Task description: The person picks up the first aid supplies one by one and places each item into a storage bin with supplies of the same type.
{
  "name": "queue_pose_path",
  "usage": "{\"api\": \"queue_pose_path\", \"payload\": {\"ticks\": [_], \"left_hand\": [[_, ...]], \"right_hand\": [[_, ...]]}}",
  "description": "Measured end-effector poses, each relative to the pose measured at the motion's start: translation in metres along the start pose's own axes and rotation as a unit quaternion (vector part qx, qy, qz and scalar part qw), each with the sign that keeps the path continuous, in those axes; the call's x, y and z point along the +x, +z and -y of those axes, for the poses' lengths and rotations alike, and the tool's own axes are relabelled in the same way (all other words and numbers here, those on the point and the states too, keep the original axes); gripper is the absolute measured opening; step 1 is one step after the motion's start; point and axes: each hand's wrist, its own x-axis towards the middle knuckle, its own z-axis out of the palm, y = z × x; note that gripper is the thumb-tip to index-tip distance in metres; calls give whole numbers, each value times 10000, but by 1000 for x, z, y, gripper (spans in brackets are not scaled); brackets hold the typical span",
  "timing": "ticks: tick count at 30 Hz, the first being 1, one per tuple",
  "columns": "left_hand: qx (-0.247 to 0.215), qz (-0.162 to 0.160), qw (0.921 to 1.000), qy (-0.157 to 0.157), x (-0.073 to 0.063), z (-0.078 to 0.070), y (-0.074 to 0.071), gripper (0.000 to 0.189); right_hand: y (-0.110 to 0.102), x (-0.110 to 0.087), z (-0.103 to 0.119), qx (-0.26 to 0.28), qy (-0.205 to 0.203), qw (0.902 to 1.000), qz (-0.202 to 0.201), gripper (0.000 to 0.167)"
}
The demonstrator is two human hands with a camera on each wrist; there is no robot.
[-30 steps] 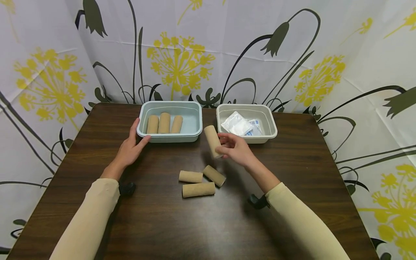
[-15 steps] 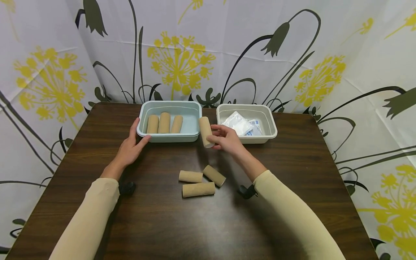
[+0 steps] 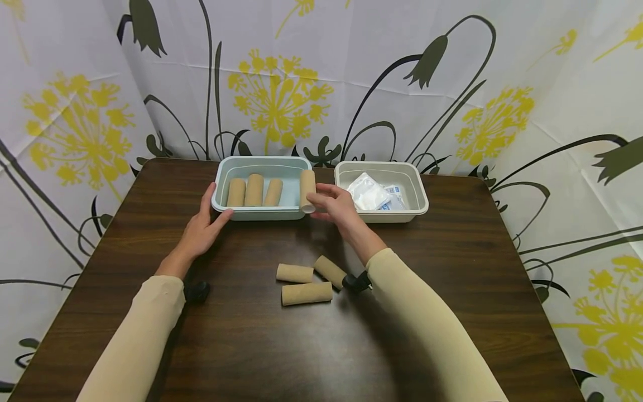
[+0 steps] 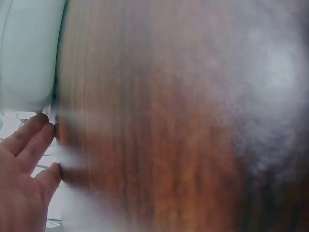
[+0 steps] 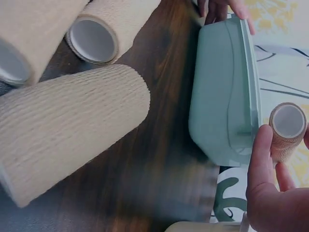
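My right hand (image 3: 337,206) pinches a tan, crepe-textured bandage roll (image 3: 307,191) between thumb and fingers. The roll overlaps the right end of the pale blue bin (image 3: 263,214) in the head view. Seen from the right wrist, this bandage roll (image 5: 286,128) stands out beyond the bin's rim. Inside the bin, 3 similar rolls (image 3: 254,190) lie side by side toward the left. My left hand (image 3: 198,229) rests at the bin's left end, thumb along the front rim. In the left wrist view its fairly straight fingers (image 4: 36,140) reach the bin's corner.
To the right stands an off-white bin (image 3: 397,216) with flat white packets (image 3: 369,192) inside. On the dark wooden table (image 3: 241,346), 3 more bandage rolls (image 3: 307,293) lie in front of the bins. A flower-printed curtain (image 3: 372,33) hangs behind the table.
My right hand has carried the bandage roll left and away from me, from between the bins to the blue bin's right end. My left hand has stayed in place.
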Motion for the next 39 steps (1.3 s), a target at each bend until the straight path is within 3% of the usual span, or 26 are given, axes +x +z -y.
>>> {"api": "queue_pose_path", "payload": {"ticks": [7,16,26,33,39], "left_hand": [[7,5,10000,-40,1,1,1,81],[-55,-29,10000,39,2,3,2,81],[-18,-39,10000,-5,1,1,2,81],[-17,-16,10000,-8,1,4,3,80],[-25,-4,10000,6,2,3,2,80]], "right_hand": [[5,5,2,79,-257,9996,-101,49],[-3,5,-4,-62,-503,9987,114,45],[-15,-14,-11,-787,-469,9951,363,37],[-33,-37,-20,-1596,-543,9809,972,31],[-55,-54,-29,-2469,-834,9557,1372,35]]}}
